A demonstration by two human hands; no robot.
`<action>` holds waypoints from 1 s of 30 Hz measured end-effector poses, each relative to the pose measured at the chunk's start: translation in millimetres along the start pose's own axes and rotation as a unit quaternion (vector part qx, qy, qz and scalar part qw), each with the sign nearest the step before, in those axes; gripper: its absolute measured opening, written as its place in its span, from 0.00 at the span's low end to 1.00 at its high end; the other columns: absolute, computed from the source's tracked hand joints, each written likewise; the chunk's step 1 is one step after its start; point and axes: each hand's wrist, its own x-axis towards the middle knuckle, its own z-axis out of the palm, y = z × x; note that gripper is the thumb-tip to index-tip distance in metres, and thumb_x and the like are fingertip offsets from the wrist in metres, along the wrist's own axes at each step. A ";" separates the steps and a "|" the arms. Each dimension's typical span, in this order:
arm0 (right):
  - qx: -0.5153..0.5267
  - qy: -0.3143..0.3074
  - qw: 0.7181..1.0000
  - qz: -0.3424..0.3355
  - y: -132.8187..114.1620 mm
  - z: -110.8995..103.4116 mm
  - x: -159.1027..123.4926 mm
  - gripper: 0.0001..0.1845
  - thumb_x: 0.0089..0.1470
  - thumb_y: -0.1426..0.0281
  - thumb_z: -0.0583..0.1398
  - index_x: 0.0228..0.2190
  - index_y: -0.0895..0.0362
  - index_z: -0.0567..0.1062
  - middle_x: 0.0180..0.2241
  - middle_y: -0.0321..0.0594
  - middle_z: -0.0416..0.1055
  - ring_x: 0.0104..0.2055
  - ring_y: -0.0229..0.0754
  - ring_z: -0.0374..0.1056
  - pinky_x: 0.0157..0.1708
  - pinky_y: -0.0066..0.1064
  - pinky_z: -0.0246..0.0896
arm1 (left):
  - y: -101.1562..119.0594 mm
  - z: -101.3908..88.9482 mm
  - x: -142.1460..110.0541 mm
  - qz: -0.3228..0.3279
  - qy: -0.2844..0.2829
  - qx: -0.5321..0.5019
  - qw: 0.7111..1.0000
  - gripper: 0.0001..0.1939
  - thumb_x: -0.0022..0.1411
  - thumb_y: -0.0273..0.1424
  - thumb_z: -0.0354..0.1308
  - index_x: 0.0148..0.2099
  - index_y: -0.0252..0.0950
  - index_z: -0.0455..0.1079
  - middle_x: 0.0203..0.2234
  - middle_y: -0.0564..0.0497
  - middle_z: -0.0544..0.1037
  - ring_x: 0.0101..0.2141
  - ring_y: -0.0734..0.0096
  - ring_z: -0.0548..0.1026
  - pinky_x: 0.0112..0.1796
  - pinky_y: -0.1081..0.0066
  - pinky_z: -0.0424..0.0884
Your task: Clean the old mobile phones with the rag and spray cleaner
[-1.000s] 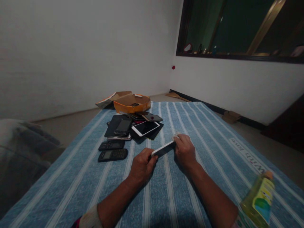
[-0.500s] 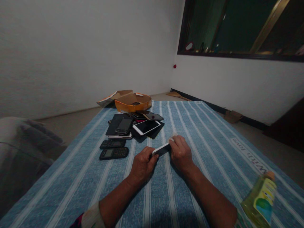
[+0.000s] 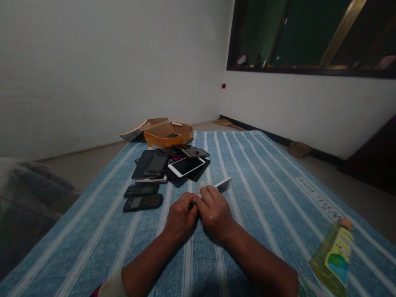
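Both my hands meet over the blue striped cloth (image 3: 262, 173). My left hand (image 3: 181, 218) is closed around the near end of a white-edged phone (image 3: 223, 184), whose far end sticks out past my right hand. My right hand (image 3: 213, 212) is closed on a small white wad (image 3: 199, 192), pressed against the phone close to my left hand. A pile of phones (image 3: 173, 165) lies just beyond, with two dark keypad phones (image 3: 142, 196) to the left.
An open orange cardboard box (image 3: 167, 134) sits at the cloth's far end. A yellow-green bottle (image 3: 332, 258) stands at the lower right. A grey bundle (image 3: 27, 198) lies on the left. White walls and a dark window surround the floor.
My right hand slid along the phone from its far end towards my left hand, uncovering the far tip. The left hand kept its hold.
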 end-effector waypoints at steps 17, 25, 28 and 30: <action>-0.051 -0.011 0.994 0.098 76.1 -4.6 -12.4 0.13 0.61 0.79 0.52 0.35 0.60 0.77 0.37 0.49 0.71 0.46 0.49 0.63 0.45 0.41 0.65 | 0.3 -3.3 -0.1 -0.012 -0.016 0.012 1.000 0.08 0.61 0.34 0.52 0.32 0.38 0.70 0.26 0.51 0.74 0.28 0.67 0.74 0.29 0.70 0.68; -0.048 -0.010 0.997 0.054 53.5 -1.8 -11.4 0.13 0.62 0.78 0.51 0.38 0.61 0.76 0.39 0.50 0.71 0.48 0.50 0.63 0.47 0.42 0.64 | -0.7 -1.0 -1.2 0.000 -0.011 0.009 1.000 0.09 0.62 0.33 0.52 0.32 0.37 0.70 0.26 0.51 0.73 0.28 0.68 0.73 0.30 0.70 0.67; -0.030 -0.012 0.999 0.029 43.4 -1.1 -10.1 0.13 0.62 0.78 0.52 0.38 0.61 0.76 0.39 0.50 0.72 0.49 0.50 0.63 0.47 0.42 0.64 | -0.8 -1.0 -1.3 -0.003 -0.012 0.010 1.000 0.09 0.62 0.33 0.52 0.33 0.37 0.70 0.26 0.51 0.73 0.28 0.68 0.73 0.30 0.70 0.68; -0.026 -0.012 0.999 0.035 44.5 -2.1 -9.4 0.13 0.62 0.78 0.51 0.38 0.61 0.76 0.39 0.50 0.72 0.49 0.50 0.63 0.47 0.41 0.65 | 0.0 -1.6 -1.2 -0.007 -0.016 0.009 1.000 0.08 0.62 0.33 0.52 0.33 0.37 0.70 0.26 0.51 0.74 0.29 0.68 0.73 0.30 0.70 0.68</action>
